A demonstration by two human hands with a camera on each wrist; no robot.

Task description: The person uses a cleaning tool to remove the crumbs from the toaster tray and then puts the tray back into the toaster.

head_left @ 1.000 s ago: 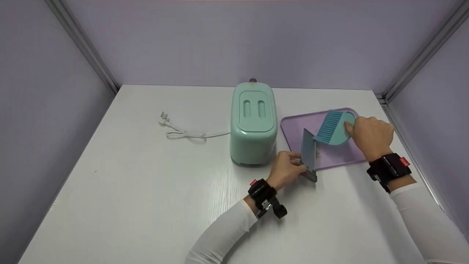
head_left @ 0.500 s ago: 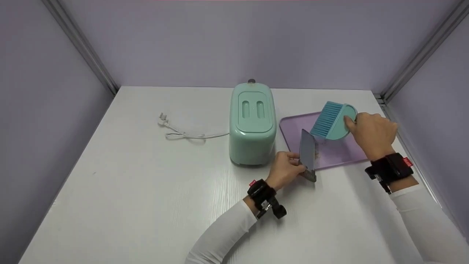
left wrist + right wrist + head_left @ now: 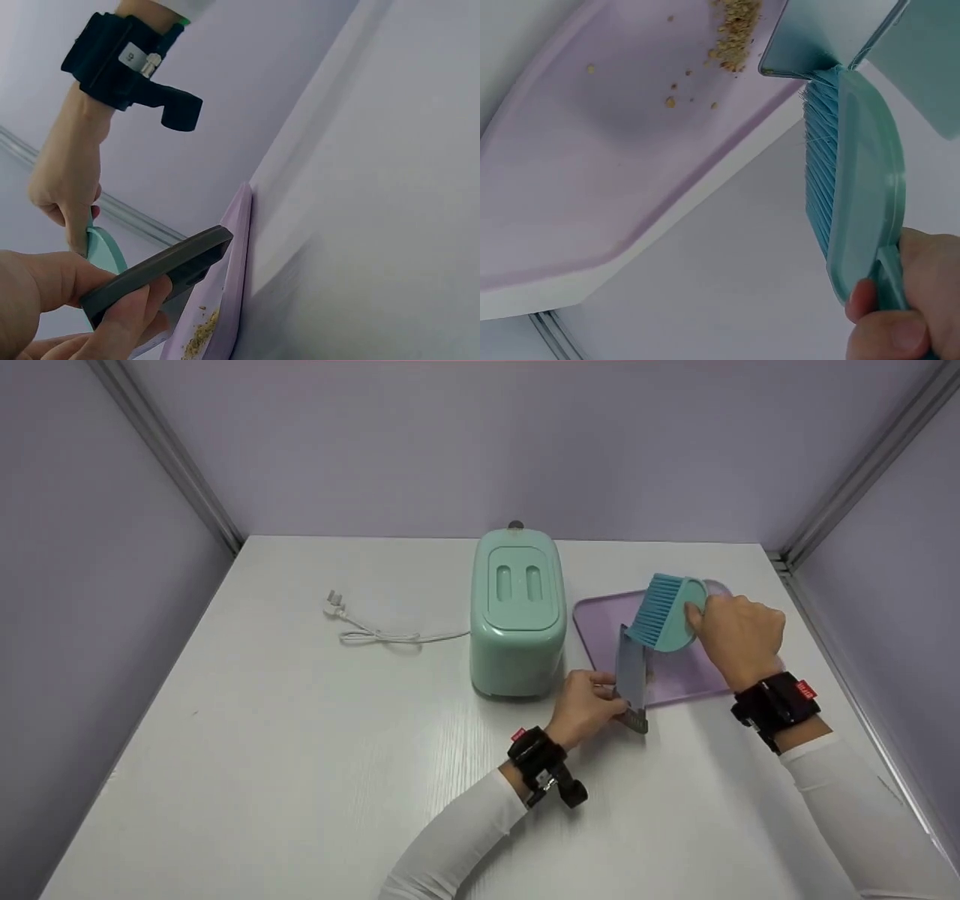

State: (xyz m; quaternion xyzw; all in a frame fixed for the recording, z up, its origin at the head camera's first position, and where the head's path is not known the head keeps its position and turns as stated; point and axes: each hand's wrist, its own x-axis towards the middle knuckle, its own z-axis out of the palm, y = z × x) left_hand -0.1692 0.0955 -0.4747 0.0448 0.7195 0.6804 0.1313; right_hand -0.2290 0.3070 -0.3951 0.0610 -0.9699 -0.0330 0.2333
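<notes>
My left hand [image 3: 585,709] pinches the dark grip of a metal crumb tray [image 3: 630,671], tilted steeply on its edge over a purple tray [image 3: 694,681]. My right hand [image 3: 739,637] grips a mint hand brush [image 3: 684,622] with blue bristles. In the right wrist view, the brush's bristle tips [image 3: 826,79] meet the crumb tray's metal face [image 3: 817,37] near a corner. Brown crumbs [image 3: 737,37] lie piled on the purple tray below it, with several scattered bits around. The left wrist view shows the dark grip [image 3: 161,274] between thumb and fingers.
A mint toaster [image 3: 519,652] with a lid on top stands just left of the purple tray. Its white cord [image 3: 382,637] and plug [image 3: 334,604] lie on the white table [image 3: 300,750]. Lilac panels [image 3: 375,442] enclose the back and sides.
The brush first lifted away from the crumb tray toward the back, then came left and down, back against its upper edge. My left hand and the crumb tray stay nearly still.
</notes>
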